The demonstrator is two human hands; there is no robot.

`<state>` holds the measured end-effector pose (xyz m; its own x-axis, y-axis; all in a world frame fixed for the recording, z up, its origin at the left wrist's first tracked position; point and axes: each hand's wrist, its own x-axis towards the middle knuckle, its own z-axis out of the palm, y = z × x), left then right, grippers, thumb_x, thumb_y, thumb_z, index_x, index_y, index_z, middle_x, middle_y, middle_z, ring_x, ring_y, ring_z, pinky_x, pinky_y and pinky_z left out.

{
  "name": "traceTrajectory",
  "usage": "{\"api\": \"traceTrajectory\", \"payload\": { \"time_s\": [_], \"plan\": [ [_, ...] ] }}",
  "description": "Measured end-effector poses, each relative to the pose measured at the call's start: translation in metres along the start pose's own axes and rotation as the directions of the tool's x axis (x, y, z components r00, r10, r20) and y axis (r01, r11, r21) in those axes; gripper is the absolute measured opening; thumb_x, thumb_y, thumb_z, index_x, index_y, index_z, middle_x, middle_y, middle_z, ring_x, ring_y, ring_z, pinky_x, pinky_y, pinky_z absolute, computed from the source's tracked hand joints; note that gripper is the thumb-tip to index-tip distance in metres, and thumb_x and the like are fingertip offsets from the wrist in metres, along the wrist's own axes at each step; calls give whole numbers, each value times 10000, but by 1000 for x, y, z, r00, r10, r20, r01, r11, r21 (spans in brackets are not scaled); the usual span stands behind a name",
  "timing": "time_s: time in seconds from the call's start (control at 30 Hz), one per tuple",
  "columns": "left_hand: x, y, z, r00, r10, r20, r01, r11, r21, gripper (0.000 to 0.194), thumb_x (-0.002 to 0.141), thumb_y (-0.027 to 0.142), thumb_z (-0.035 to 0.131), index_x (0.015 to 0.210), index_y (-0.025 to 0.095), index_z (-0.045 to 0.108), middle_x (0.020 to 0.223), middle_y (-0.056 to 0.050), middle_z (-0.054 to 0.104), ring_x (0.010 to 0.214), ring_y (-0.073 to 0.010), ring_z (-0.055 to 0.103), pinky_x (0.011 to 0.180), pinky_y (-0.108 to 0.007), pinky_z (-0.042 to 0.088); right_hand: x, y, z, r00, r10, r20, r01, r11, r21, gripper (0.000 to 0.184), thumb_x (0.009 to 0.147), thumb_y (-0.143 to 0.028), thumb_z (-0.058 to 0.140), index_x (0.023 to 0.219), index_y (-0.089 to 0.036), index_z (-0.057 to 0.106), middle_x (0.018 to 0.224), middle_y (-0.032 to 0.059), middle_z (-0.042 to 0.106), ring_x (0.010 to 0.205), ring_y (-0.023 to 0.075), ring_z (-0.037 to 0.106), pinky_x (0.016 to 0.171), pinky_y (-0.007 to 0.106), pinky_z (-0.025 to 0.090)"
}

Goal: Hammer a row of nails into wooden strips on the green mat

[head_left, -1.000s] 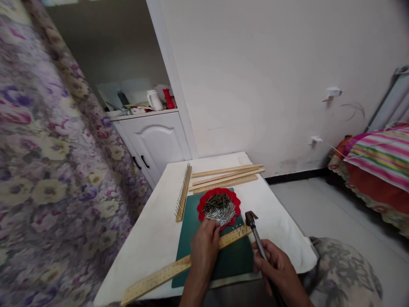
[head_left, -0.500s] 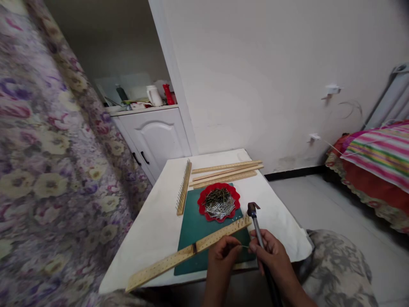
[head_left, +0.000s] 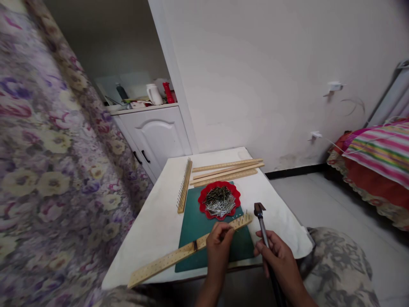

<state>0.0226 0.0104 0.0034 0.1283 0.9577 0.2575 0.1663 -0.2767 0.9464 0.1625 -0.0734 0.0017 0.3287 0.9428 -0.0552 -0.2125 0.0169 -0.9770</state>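
Observation:
My left hand [head_left: 219,244] is closed in a pinch over the wooden strip [head_left: 159,264], with a thin nail [head_left: 236,230] poking out from its fingertips. Rows of small holes run along this strip, and several nails [head_left: 242,219] stand upright at its far right end. In my right hand [head_left: 278,256] is a hammer [head_left: 262,226], gripped by the handle with its head up, just right of the strip. Beyond the strip, a red scalloped dish [head_left: 201,207] holds a heap of dark and silvery nails [head_left: 220,202].
Under the dish and strip lies a green mat [head_left: 188,226] on the white-covered table [head_left: 150,230]. A strip full of upright nails [head_left: 184,187] lies at the left. Several bare strips [head_left: 226,165] lie at the back. A floral curtain [head_left: 54,170] hangs left.
My left hand has moved up and away from my right hand, bringing the nail over the strip. The hammer has shifted slightly to the right.

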Motion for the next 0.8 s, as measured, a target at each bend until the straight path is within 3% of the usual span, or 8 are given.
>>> {"api": "traceTrajectory", "payload": {
  "time_s": [0.27, 0.57, 0.7, 0.8],
  "plan": [
    [13, -21, 10, 993, 99, 59, -113, 941, 320, 157, 832, 250, 504, 745, 178, 615, 743, -4, 567, 698, -142, 545, 637, -223, 394, -3, -1, 1, 999, 40, 20, -40, 999, -2, 380, 773, -475, 632, 977, -176, 514, 588, -54, 598, 304, 31, 390, 295, 136, 296],
    [15, -27, 11, 989, 113, 93, -142, 897, 418, 139, 836, 200, 488, 785, 191, 617, 797, -9, 595, 738, -145, 565, 661, -230, 391, -2, 0, -1, 997, 63, 36, -64, 998, 2, 369, 770, -461, 627, 970, -179, 499, 578, -63, 593, 291, 29, 397, 292, 135, 296],
    [15, -26, 13, 989, 109, 97, -141, 884, 445, 139, 830, 192, 492, 772, 193, 618, 787, -4, 596, 725, -139, 562, 647, -224, 380, -3, -4, -4, 991, 71, 111, -73, 997, 11, 338, 790, -441, 621, 954, -181, 482, 545, -79, 580, 274, 19, 388, 292, 123, 281],
    [16, -26, 14, 990, 104, 93, -135, 877, 460, 135, 825, 200, 503, 761, 195, 621, 755, 6, 585, 695, -131, 552, 625, -216, 370, -3, -9, -7, 968, 86, 236, -97, 995, 35, 318, 817, -442, 592, 953, -181, 472, 523, -86, 577, 246, 12, 378, 279, 113, 257]
  ]
}}
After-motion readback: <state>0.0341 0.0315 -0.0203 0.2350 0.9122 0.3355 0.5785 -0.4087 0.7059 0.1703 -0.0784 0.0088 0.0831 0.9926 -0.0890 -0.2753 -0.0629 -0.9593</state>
